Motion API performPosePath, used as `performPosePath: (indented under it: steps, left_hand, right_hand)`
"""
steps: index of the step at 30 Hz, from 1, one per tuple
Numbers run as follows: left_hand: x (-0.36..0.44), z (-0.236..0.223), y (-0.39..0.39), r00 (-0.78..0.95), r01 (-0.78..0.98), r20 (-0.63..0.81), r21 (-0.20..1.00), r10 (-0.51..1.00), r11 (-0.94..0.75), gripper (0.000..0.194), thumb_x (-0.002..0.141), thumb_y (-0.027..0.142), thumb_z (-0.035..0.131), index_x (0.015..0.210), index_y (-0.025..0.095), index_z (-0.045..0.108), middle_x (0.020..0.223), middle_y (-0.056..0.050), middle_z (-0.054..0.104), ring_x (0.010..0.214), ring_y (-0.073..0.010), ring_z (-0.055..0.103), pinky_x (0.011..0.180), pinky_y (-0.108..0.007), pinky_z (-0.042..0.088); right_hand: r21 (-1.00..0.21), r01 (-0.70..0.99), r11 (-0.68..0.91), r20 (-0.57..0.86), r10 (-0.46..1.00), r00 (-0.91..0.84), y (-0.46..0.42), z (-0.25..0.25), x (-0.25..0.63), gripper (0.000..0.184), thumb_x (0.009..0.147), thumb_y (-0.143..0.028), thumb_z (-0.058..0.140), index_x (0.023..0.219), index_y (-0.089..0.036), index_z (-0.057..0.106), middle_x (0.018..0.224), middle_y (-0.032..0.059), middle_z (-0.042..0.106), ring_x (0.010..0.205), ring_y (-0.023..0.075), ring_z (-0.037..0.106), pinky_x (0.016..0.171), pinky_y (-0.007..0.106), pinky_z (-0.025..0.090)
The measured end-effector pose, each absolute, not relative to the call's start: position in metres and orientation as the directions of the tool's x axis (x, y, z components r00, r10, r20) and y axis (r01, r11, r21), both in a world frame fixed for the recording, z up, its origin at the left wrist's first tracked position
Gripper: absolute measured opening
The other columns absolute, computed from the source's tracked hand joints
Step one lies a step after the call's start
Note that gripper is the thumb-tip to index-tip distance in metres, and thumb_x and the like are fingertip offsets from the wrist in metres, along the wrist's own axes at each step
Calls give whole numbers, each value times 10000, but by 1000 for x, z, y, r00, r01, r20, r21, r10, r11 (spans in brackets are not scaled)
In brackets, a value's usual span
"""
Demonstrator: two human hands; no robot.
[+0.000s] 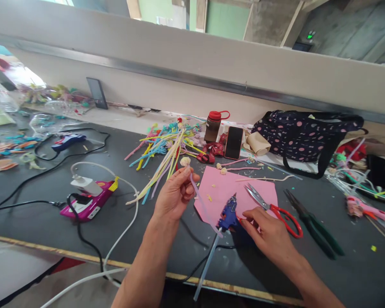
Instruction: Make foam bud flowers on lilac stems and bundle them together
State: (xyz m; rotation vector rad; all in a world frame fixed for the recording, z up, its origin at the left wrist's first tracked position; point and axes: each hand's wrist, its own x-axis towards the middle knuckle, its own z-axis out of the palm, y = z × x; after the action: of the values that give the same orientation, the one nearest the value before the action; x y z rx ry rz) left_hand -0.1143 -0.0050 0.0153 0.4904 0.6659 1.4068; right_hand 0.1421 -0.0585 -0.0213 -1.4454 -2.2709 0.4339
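Above the table [356, 231], my left hand [173, 194] pinches the flower [185, 161] atop its purple stem [202, 202], which slants down rightward toward the glue gun [229, 213]; I can't tell whether my right hand's [265, 229] grip is closed.

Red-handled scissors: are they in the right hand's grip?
No, the red-handled scissors lie with blades on the pink sheet; the right hand is at the blue glue gun.

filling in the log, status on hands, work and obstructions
Left hand pinching lilac stem, cream bloom at fingertips. Right hand at blue glue gun, grip unclear. Scissors and pliers close beside right hand.
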Motion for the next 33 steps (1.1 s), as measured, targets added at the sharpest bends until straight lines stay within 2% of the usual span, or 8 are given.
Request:
performPosePath:
  steps: [6, 9, 15, 19, 23, 27, 31, 33]
  left_hand:
    - [-125, 11, -5, 127, -795, -121, 582, 984, 174, 95, 696, 182, 622, 722, 118, 556, 486, 56, 498, 324, 3, 322, 299, -92, 228]
    - [-128, 4, -3, 144, -825, -120, 533, 982, 186, 93, 693, 168, 613, 703, 128, 530, 470, 69, 455, 328, -1, 316, 309, -96, 234]
    - [-128, -7, 0, 107, -827, -160, 534, 981, 177, 93, 704, 186, 606, 731, 135, 532, 491, 61, 470, 340, -12, 323, 313, -107, 227]
    - [-124, -9, 0, 89, -806, -180, 565, 980, 177, 114, 684, 206, 619, 708, 122, 547, 491, 53, 491, 334, -6, 304, 308, -112, 215]
    - [-121, -9, -2, 83, -791, -178, 586, 980, 174, 142, 668, 229, 639, 721, 121, 563, 499, 52, 497, 344, -5, 317, 313, -109, 206]
    - [-122, -10, -3, 66, -781, -171, 604, 983, 157, 139, 683, 240, 635, 727, 128, 565, 502, 55, 499, 345, -4, 317, 317, -113, 195]
    - [-122, -14, -2, 32, -734, -178, 663, 984, 144, 156, 707, 263, 637, 757, 130, 574, 524, 49, 520, 348, 0, 320, 322, -114, 190]
    - [-120, -16, -2, 34, -703, -181, 695, 983, 152, 164, 715, 272, 638, 764, 127, 578, 540, 43, 534, 346, 7, 312, 322, -113, 185]
  right_hand:
    - [-483, 684, 547, 150, 821, -550, -36, 1, 112, 150, 861, -179, 454, 870, -204, 602, 802, 17, 625, 734, 141, 575, 651, 249, 403]
    - [-424, 675, 604, 121, 776, -619, -14, 4, 83, 156, 855, -186, 467, 838, -183, 622, 812, 27, 647, 765, 144, 590, 685, 244, 403]
    - [-268, 713, 648, -36, 733, -679, 25, -5, 31, 186, 848, -257, 480, 901, -197, 647, 899, 42, 663, 782, 159, 608, 651, 238, 383]
    - [-252, 721, 646, -82, 728, -681, 35, -16, 13, 153, 802, -257, 532, 868, -207, 661, 909, 56, 661, 806, 190, 611, 640, 248, 378]
    - [-282, 724, 630, -98, 731, -675, 38, -22, 6, 112, 757, -193, 564, 812, -207, 660, 893, 56, 663, 804, 188, 613, 642, 239, 379]
    - [-348, 713, 608, -31, 753, -657, 46, -15, 11, 122, 733, -138, 522, 788, -181, 622, 813, 54, 650, 736, 174, 597, 607, 241, 372]
    - [-446, 684, 577, 66, 784, -618, 55, -1, 29, 117, 747, -124, 459, 765, -169, 565, 680, 8, 605, 633, 127, 562, 571, 223, 379]
    - [-552, 634, 542, 96, 797, -597, 57, 4, 39, 110, 771, -144, 443, 799, -166, 547, 658, -12, 588, 583, 105, 559, 537, 207, 396]
